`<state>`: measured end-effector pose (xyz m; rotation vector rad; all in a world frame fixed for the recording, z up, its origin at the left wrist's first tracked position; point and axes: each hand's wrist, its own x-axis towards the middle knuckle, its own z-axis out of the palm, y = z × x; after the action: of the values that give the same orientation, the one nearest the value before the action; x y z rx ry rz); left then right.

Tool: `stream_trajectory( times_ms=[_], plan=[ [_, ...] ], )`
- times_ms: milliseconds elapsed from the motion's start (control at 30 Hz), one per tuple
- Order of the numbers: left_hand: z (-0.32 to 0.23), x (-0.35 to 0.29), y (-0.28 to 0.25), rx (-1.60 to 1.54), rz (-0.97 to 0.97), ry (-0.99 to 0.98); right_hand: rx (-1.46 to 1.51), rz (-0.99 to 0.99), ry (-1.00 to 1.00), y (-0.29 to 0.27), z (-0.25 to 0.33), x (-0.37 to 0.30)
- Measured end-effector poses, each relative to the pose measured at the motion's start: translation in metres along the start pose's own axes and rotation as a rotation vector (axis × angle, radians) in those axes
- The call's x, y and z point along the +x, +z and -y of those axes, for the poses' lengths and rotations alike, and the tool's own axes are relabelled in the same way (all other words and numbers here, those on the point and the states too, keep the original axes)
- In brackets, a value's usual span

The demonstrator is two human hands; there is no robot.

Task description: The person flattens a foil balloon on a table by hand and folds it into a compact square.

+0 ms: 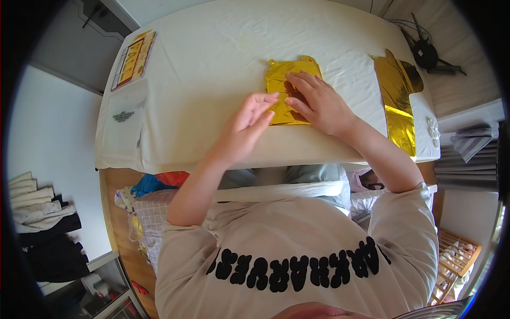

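A shiny gold foil balloon (276,84), flat and uninflated, lies on the cloth-covered table in front of me. Small tabs stick up at its far corners. My right hand (325,110) rests over its right side, fingers stretched out and thumb apart, hiding part of the foil. At the left edge of the balloon is my left hand (245,121), its fingers extended and the thumb spread away from them. Whether the left fingertips touch the foil, I cannot tell. Nothing shows gripped in either hand.
Another flat gold foil balloon (396,98) lies at the right, near a black router (425,53) and a small white coil (433,133). At the left are a printed picture packet (134,59) and a clear plastic bag (125,121). The table's front edge (154,169) runs before me.
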<state>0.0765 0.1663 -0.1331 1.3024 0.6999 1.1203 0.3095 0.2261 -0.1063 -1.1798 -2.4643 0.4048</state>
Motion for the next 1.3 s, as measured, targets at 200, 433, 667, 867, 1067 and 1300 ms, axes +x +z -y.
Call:
stream_trajectory(
  times_ms=[200, 433, 667, 867, 1067, 1300],
  plan=[
    [-0.034, 0.003, -0.052, 1.366, 0.142, 0.156, -0.117, -0.084, -0.077, 0.010, -0.003, -0.003],
    [-0.030, 0.022, -0.068, 1.526, 0.446, 0.446, -0.149, -0.042, -0.059, 0.011, -0.002, -0.004],
    [-0.027, 0.033, -0.076, 1.504, 0.462, 0.502, -0.169, 0.002, -0.066, 0.009, 0.000, -0.002],
    [-0.027, 0.038, -0.081, 1.390, 0.465, 0.396, -0.181, 0.002, -0.082, 0.008, 0.002, -0.003],
    [-0.022, 0.041, -0.088, 1.325, 0.463, 0.297, -0.223, 0.076, -0.061, 0.007, 0.006, 0.000],
    [-0.015, 0.046, -0.087, 1.222, 0.364, 0.328, -0.237, 0.078, -0.043, 0.009, 0.006, -0.001]
  ],
)
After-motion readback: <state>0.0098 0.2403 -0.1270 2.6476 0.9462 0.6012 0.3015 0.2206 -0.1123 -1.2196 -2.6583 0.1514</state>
